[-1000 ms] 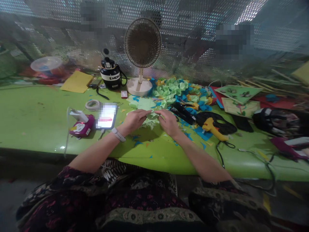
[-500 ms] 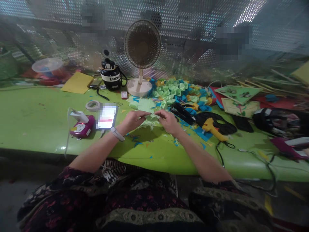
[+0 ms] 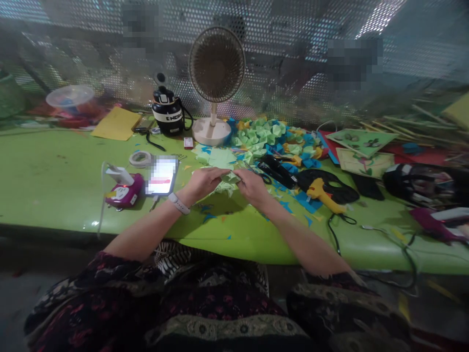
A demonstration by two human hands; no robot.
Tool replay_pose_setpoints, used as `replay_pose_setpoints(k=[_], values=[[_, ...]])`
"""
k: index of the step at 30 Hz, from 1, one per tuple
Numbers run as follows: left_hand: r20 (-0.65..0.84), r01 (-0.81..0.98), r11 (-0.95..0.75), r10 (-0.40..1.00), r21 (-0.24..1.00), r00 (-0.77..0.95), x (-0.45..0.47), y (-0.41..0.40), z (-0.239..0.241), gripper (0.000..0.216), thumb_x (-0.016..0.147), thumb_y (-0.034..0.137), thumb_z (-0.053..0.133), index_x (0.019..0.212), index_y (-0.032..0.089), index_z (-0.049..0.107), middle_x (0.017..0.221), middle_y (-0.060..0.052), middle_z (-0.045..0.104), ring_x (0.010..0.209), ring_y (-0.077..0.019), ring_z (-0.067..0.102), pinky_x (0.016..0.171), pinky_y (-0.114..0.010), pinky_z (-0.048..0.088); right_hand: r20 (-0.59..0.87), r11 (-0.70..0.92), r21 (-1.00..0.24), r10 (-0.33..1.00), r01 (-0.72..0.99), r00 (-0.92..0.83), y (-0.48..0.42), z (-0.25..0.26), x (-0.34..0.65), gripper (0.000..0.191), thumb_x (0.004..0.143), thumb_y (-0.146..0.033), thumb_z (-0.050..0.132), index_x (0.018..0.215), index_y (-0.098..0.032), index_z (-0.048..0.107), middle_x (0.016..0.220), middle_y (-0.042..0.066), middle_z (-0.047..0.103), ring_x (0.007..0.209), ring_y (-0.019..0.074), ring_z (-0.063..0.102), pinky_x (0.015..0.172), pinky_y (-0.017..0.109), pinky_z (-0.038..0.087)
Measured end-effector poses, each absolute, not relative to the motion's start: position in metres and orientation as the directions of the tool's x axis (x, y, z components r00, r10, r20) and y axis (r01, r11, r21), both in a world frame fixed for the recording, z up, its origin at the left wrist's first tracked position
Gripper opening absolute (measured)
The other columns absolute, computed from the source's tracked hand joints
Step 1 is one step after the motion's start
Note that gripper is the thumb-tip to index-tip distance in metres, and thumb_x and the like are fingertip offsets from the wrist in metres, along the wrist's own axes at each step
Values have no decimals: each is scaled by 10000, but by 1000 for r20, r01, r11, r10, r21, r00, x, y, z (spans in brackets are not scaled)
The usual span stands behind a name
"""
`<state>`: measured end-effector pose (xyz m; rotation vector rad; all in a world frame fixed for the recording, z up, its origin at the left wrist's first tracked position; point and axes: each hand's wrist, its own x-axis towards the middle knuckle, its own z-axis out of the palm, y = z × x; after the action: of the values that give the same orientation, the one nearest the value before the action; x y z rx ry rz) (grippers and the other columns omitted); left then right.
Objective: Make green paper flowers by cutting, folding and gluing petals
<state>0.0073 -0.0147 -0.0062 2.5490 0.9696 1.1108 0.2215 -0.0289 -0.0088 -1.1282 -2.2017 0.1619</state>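
Observation:
Between my two hands is a light green piece of paper (image 3: 230,178), bent or folded, pinched at its edges above the table. My left hand (image 3: 206,182), with a pale watch at the wrist, grips its left side with closed fingers. On the opposite side my right hand (image 3: 251,185) pinches it between thumb and fingers. Green paper scraps (image 3: 227,189) lie just beneath the held piece. Behind it rests a flat stack of pale green paper (image 3: 222,158). A large pile of crumpled-looking green paper shapes (image 3: 262,137), mixed with blue and yellow ones, lies farther back.
A black stapler (image 3: 277,172) and a yellow glue gun (image 3: 322,193) with its cord lie to the right. Leftward are a lit phone (image 3: 161,176), a tape roll (image 3: 140,159) and a purple power socket (image 3: 126,189). A fan (image 3: 212,131) and black bottle (image 3: 167,113) stand behind.
My right hand has shifted slightly and its fingers sit a little differently on the green paper, which has tilted a little. My left hand stays nearly where it was.

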Motion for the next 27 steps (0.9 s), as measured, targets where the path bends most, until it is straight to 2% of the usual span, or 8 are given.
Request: replay_pose_setpoints(k=[3, 11, 15, 22, 27], values=[[574, 507, -773, 628, 382, 524, 8, -14, -6, 343, 904, 132, 514, 1190, 179, 699, 1103, -104, 757, 926, -191, 739, 817, -311, 591, 511, 616, -259, 741, 744, -436, -27, -15, 221, 282, 891, -173, 462, 1093, -190, 658, 1057, 124, 716, 1008, 272, 637, 891, 390, 493], [583, 522, -758, 642, 391, 497, 10, -18, -5, 316, 885, 130, 528, 1145, 168, 705, 1079, -113, 762, 920, -200, 738, 794, -310, 581, 535, 602, -158, 719, 783, -445, -30, -13, 220, 272, 920, -184, 436, 1105, -195, 635, 1008, 123, 709, 960, 274, 629, 836, 376, 493], [572, 542, -742, 660, 395, 488, 12, -19, -6, 303, 880, 135, 524, 1118, 180, 706, 1056, -102, 767, 889, -189, 735, 781, -297, 569, 539, 588, -81, 705, 805, -461, -34, -9, 217, 245, 916, -155, 431, 1045, -177, 638, 936, 133, 694, 912, 274, 618, 808, 368, 471], [561, 592, -720, 676, 363, 478, 14, -20, -8, 291, 900, 179, 515, 1129, 173, 694, 994, -97, 775, 778, -170, 728, 711, -270, 547, 565, 572, -121, 712, 812, -417, -35, -13, 214, 250, 937, -192, 417, 1042, -183, 644, 908, 125, 690, 863, 259, 614, 774, 351, 461], [539, 626, -680, 714, 381, 447, 17, -23, -9, 304, 915, 186, 492, 1150, 166, 683, 938, -92, 777, 731, -181, 722, 683, -275, 534, 526, 525, -286, 786, 802, -326, -37, -14, 211, 260, 952, -222, 413, 1073, -177, 639, 871, 108, 709, 793, 241, 638, 713, 323, 447]])
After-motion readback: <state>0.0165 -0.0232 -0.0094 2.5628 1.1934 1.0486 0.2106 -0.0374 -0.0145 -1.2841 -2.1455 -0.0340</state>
